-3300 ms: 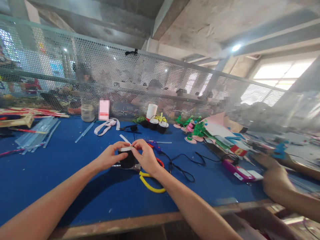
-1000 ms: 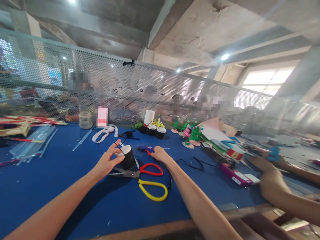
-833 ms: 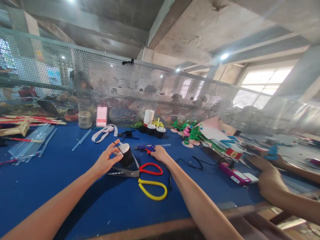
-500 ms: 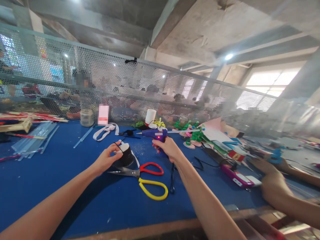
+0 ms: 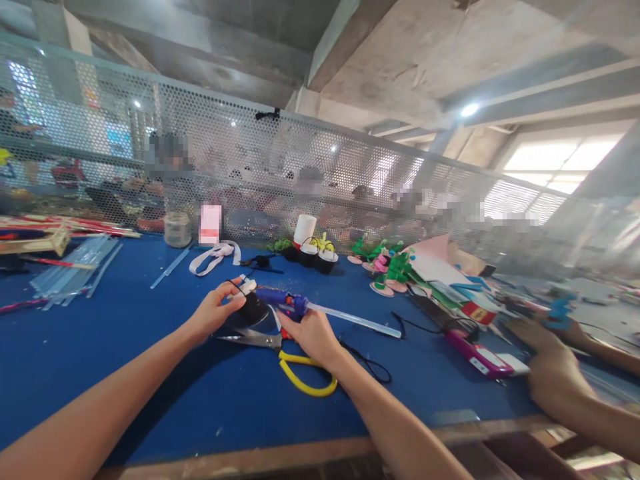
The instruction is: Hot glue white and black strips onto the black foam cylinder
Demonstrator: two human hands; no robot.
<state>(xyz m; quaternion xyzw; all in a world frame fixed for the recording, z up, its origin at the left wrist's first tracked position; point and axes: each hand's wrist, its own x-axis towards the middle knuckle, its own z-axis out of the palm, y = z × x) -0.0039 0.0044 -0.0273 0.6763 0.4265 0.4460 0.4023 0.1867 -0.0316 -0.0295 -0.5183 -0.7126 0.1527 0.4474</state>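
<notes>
- Black pot [image 5: 254, 311], small, white at one end: over blue bench [image 5: 165, 393], L of centre, btwn near & far edges. Tilted; can't tell if base touches bench.
- L hand [image 5: 220, 308]: thumb & fingers closed round pot's L side, near white end; thin black wire loop by fingertips.
- R hand [image 5: 313, 333]: wrapped round grip of blue glue gun [image 5: 275, 296]; clear glue stick [image 5: 355, 321] out the back, pointing to bench's R side. Nozzle v. close to pot's white end; contact unclear.
- Scissors [image 5: 273, 341] flat on bench, just nearer the near edge than pot; blades twd L side, yellow loop in view, other loop mostly hidden under R hand.
- Handling (my guess): pot prob. v. light, thin-walled, dents if squeezed; best held low on side wall w/ light pinch, clear of nozzle. Wire loop prob. springy, poor as a hold.
- Gun prob. heavier, stiff plastic; take by grip only, tip may be hot. Cord may drag.
- Far edge, approx mid: 2 similar pots [image 5: 326, 259] w/ wire loops, white roll [image 5: 305, 230]; green figures [image 5: 399, 268] to their R.
- Far L corner area: glue stick pile [image 5: 75, 270].
- R side, nr near edge: co-worker's forearm [image 5: 560, 363], purple device [image 5: 477, 352] just beside.
</notes>
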